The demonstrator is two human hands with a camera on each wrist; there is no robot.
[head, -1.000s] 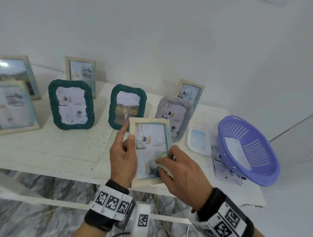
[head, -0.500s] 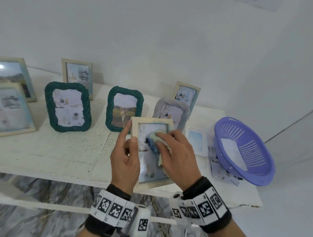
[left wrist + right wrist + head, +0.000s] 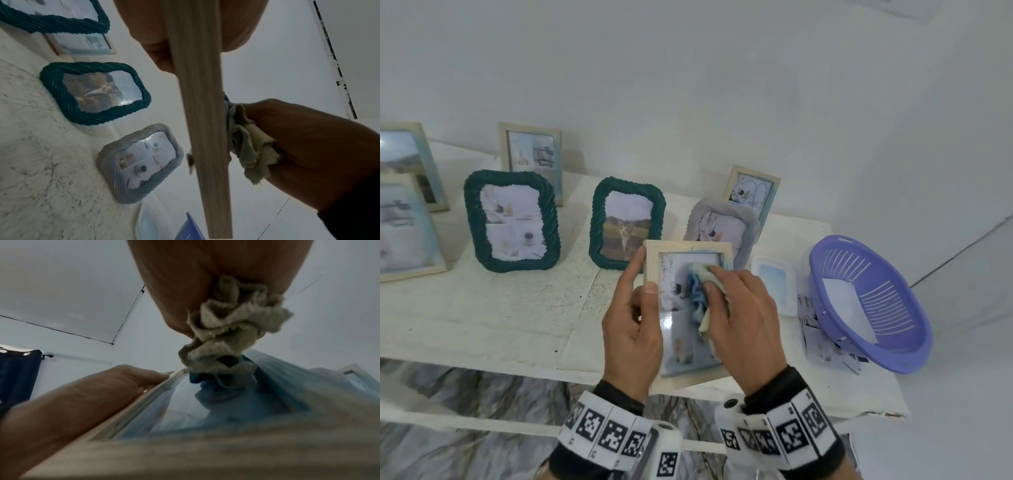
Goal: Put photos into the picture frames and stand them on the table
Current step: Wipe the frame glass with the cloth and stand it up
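A pale wooden picture frame (image 3: 688,246) with a photo behind glass is held upright over the table's front edge. My left hand (image 3: 635,308) grips its left side, thumb on the front, index finger along the edge. My right hand (image 3: 743,308) holds a crumpled yellow and blue cloth (image 3: 698,294) and presses it on the glass near the top. In the left wrist view the frame (image 3: 203,129) shows edge-on with the cloth (image 3: 252,149) against it. In the right wrist view the cloth (image 3: 230,331) bunches under my fingers on the glass (image 3: 180,408).
On the white table (image 3: 482,308) stand two dark green frames (image 3: 512,221) (image 3: 627,222), a grey frame (image 3: 722,222) and several wooden frames (image 3: 530,157) at the back and left. A purple basket (image 3: 866,301), loose photos (image 3: 822,339) and a small plastic tray (image 3: 774,284) lie at right.
My right hand has moved the cloth from the lower part of the glass up to the top. The left hand has kept its hold on the frame.
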